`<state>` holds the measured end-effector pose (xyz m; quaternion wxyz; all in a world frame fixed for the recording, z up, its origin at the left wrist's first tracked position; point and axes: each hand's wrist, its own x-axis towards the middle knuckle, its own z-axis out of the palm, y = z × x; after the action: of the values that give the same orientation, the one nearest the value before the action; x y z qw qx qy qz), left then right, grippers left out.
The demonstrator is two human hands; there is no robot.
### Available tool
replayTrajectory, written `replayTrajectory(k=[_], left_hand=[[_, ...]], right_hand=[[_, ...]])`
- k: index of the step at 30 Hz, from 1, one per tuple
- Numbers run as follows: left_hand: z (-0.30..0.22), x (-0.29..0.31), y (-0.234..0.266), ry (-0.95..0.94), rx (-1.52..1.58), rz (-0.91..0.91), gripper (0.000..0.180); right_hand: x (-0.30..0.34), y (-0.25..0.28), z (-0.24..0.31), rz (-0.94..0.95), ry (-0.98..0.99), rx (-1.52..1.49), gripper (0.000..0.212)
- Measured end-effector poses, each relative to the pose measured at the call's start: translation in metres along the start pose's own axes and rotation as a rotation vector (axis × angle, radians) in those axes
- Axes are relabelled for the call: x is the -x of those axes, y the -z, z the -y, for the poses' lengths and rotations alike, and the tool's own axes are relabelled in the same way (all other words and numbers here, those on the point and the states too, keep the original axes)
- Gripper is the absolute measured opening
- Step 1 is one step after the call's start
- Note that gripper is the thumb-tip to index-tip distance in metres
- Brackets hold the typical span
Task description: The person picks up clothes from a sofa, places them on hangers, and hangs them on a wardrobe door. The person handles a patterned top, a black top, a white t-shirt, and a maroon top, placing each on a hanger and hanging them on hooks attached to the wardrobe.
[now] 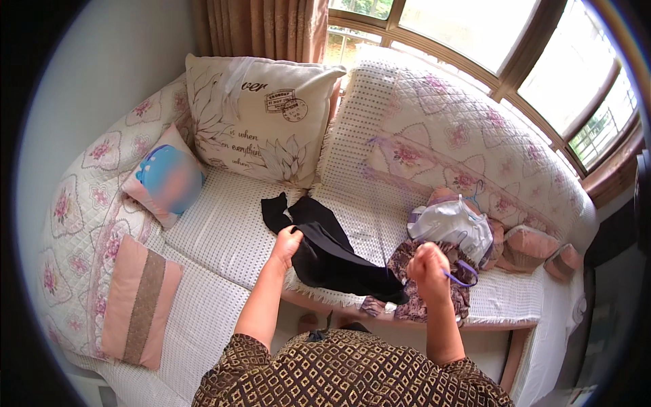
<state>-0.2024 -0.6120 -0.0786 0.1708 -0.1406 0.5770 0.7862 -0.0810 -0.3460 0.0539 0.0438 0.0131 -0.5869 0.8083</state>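
From the person's head, a wide fisheye view looks down and forward over the patterned shirt (339,373), the left grip (287,244) and right grip (428,268) fairly near, the sofa (210,285) beyond, windows (461,30) farthest, straight edges bending.

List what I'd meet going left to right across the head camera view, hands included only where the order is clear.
Brown-banded pink cushion, black garment, right hand, small pink cushion at the far right.
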Motion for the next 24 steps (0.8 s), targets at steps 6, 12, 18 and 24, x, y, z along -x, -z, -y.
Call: replayTrajectory(k=[6, 12, 18, 24], left_hand=[[0.018, 0.044, -0.034, -0.017, -0.247, 0.363, 0.011], [0.003, 0.094, -0.066, 0.067, -0.317, 0.654, 0.009], [0.0, 0.103, -0.058, -0.19, -0.547, 0.758, 0.008], [-0.013, 0.127, -0.056, -1.011, -1.137, 0.214, 0.016]], right_hand=[[0.01, -0.007, -0.032, -0.201, 0.045, 0.441, 0.029], [0.053, -0.025, -0.093, 0.149, -0.269, 0.753, 0.043], [0.067, -0.022, -0.105, 0.036, -0.25, 0.67, 0.016], [0.049, -0.023, -0.09, -0.303, -0.39, 0.17, 0.012]])
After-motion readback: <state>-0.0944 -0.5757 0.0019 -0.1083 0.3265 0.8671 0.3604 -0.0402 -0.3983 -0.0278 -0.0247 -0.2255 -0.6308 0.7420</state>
